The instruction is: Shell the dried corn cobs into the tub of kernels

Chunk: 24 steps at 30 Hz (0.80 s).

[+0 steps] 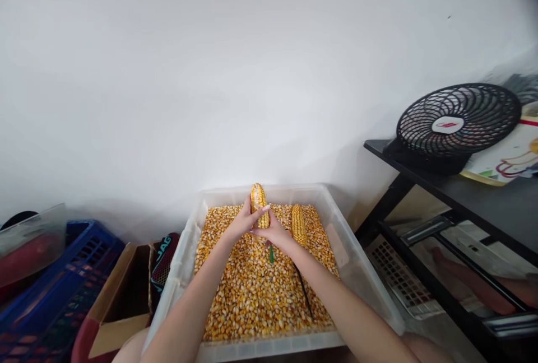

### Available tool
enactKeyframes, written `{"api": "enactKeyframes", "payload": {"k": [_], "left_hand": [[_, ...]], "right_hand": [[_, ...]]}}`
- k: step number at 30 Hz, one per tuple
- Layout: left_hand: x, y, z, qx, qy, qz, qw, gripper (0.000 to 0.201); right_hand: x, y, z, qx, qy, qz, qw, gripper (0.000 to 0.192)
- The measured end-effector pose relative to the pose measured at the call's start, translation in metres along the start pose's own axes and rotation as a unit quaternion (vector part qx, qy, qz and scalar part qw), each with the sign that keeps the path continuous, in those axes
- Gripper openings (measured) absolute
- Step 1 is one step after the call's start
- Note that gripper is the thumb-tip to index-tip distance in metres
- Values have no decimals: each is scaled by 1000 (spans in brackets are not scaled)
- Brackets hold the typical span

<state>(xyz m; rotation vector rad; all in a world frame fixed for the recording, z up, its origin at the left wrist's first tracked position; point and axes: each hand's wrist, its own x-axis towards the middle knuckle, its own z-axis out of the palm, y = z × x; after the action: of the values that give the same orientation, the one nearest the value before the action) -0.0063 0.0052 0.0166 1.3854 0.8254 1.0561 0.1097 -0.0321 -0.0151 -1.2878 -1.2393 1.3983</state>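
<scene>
A yellow corn cob is held upright above the kernels by both my hands, with a pale strip along its upper part. My left hand wraps its left side, thumb across the front. Closed round the lower right of the cob is my right hand. A thin green piece shows just below my right hand; whether that hand touches it, I cannot tell. Right of my hands, a second corn cob lies on the loose corn kernels. A thin black rod rests near my right forearm.
The kernels fill a translucent plastic bin against a white wall. To the left are an open cardboard box and a blue crate. A black fan stands on a dark shelf at the right.
</scene>
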Motion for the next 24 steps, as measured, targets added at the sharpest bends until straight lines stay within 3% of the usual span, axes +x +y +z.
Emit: {"api": "enactKeyframes", "payload": {"k": [5,10,16,21,24], "left_hand": [[-2,7,2,26,-39,25,999,65],[-1,9,2,71,-66,49,994,65],[-2,16,2,44,-97,57,993,62],[-4,12,4,56,-80,-47,994,53],[0,4,2,58,-47,-89,993,50]], "right_hand": [[2,3,1,68,-74,23,995,37],[0,0,-6,117,-103,38,987,30],[0,1,-12,162,-176,57,969,20],[0,-5,-12,162,-133,36,977,28],[-4,-17,-29,105,-145,14,984,39]]}}
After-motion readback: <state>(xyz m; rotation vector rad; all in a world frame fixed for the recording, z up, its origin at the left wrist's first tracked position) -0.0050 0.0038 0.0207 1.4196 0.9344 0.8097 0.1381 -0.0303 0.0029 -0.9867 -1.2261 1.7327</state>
